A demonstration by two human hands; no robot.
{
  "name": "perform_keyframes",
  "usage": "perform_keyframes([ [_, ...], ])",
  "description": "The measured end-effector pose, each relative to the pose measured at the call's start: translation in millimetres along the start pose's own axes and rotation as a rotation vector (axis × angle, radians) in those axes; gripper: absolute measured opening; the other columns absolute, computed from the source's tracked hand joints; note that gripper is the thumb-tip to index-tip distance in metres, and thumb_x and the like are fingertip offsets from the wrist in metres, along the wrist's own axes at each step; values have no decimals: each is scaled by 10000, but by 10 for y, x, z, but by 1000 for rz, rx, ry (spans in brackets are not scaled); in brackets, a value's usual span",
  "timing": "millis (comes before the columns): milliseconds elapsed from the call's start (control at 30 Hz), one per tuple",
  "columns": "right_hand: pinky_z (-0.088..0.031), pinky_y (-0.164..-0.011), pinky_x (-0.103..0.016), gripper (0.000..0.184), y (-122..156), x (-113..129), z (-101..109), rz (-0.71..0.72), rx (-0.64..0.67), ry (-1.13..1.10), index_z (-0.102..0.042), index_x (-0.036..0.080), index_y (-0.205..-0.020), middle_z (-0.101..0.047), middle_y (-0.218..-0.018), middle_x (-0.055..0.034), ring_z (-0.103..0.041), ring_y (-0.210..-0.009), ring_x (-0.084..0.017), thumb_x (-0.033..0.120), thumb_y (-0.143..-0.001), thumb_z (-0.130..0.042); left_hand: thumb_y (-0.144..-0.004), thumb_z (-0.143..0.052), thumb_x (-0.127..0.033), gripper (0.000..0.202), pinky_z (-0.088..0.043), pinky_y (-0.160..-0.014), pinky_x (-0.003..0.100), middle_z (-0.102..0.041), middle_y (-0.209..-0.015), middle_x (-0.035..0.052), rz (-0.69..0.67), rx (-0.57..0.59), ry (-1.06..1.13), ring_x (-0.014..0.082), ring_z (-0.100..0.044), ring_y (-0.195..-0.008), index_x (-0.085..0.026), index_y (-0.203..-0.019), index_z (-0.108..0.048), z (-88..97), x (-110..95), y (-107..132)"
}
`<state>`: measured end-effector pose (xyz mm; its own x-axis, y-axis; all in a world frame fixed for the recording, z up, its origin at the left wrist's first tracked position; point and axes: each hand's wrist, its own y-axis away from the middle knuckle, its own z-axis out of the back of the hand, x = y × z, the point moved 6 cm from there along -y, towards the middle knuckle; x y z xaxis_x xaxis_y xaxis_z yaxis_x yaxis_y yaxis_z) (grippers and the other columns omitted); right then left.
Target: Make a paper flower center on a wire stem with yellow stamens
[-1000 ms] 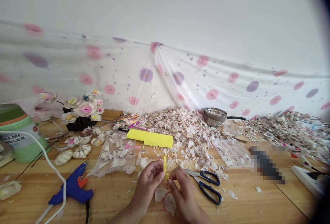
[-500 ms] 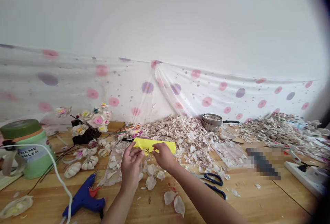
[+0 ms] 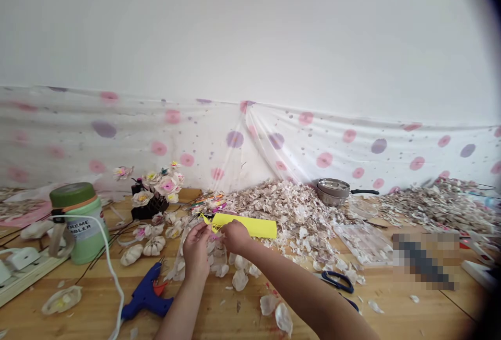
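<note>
A bright yellow sheet of paper (image 3: 256,226), curved like a loose roll, lies across the front of a heap of pale petals. Its left end is cut into thin fringe strips. My right hand (image 3: 236,238) is closed on the paper near that fringed end, covering part of it. Just to the left, my left hand (image 3: 197,246) pinches a thin yellow strip between thumb and fingertips. Whether this strip is still joined to the sheet cannot be made out. Below the hands, several translucent petals (image 3: 240,280) lie on the wooden table (image 3: 219,314).
On the left are a blue glue gun (image 3: 146,295), a white cable (image 3: 113,272), a green tumbler (image 3: 84,235) and made flowers (image 3: 168,186). Scissors (image 3: 338,280), a clear plastic tray (image 3: 366,246) and metal bowls (image 3: 332,191) are on the right, around the petal heap (image 3: 282,202).
My view has turned left, so everything sits further right. My left hand has drawn a thin yellow strip to the fringe's left, and my right hand has closed on the paper.
</note>
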<state>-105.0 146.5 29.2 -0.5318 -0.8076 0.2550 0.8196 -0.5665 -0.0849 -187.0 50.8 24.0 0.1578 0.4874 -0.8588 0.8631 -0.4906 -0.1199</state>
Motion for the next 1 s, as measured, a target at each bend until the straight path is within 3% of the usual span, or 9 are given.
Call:
perform_keyframes([
  [200,-512,-845,-418,266,24,-22,38,-83,-12,-147,-579,163,-1135,-595,-1161,-74,-604,-996,-214,312,-915,-560,-845,-629,-223,105,-515,-660,305,-612,-822,11,38,-52,36,141,-594,-704,-126,-873,-600,41,-50,-13],
  [300,-530,-795,-383,241,195,-110,84,-112,3,-271,-602,146,-1076,-624,-1081,-55,-625,-925,-199,323,-918,-555,-847,-624,-203,92,-508,-627,284,-597,-810,4,73,-34,23,129,-578,-674,-125,-886,-593,3,-66,26],
  [400,-531,-655,-291,192,577,-210,93,-124,53,-412,-631,118,-930,-651,-882,-15,-633,-742,-146,300,-901,-580,-847,-623,-194,84,-497,-595,264,-594,-788,-2,139,32,-13,119,-566,-641,-124,-887,-595,-82,-44,145],
  [533,-381,-485,-166,109,1255,-232,17,-130,111,-581,-669,110,-769,-589,-612,31,-515,-527,-72,155,-839,-599,-810,-664,-203,101,-460,-534,235,-587,-699,-21,264,164,-92,102,-533,-556,-125,-848,-614,-163,9,453],
  [700,-303,-427,-155,114,1796,-86,-188,-71,190,-702,-698,155,-705,-541,-536,50,-428,-466,-67,172,-784,-618,-547,-834,-337,380,-452,-536,223,-615,-656,-2,315,290,-222,111,-533,-554,-127,-811,-659,-75,-54,824],
  [800,-310,-480,-174,101,1746,-189,-158,-35,123,-675,-702,167,-678,-548,-553,44,-424,-519,-84,119,-729,-629,-533,-812,-419,404,-471,-553,238,-639,-660,25,279,337,-334,138,-565,-574,-135,-782,-669,10,-92,915],
  [933,-370,-657,-233,151,1423,-581,63,-38,-30,-586,-698,147,-690,-639,-697,-20,-511,-686,-142,93,-748,-570,-657,-702,-467,348,-508,-570,280,-657,-652,45,157,413,-509,185,-612,-600,-144,-780,-665,68,-112,928],
  [1000,-377,-659,-243,147,1288,-750,155,-50,-57,-563,-697,136,-715,-655,-724,-39,-534,-699,-155,111,-765,-561,-739,-630,-455,311,-526,-580,301,-668,-668,53,50,450,-619,203,-632,-617,-152,-802,-664,82,-150,925],
])
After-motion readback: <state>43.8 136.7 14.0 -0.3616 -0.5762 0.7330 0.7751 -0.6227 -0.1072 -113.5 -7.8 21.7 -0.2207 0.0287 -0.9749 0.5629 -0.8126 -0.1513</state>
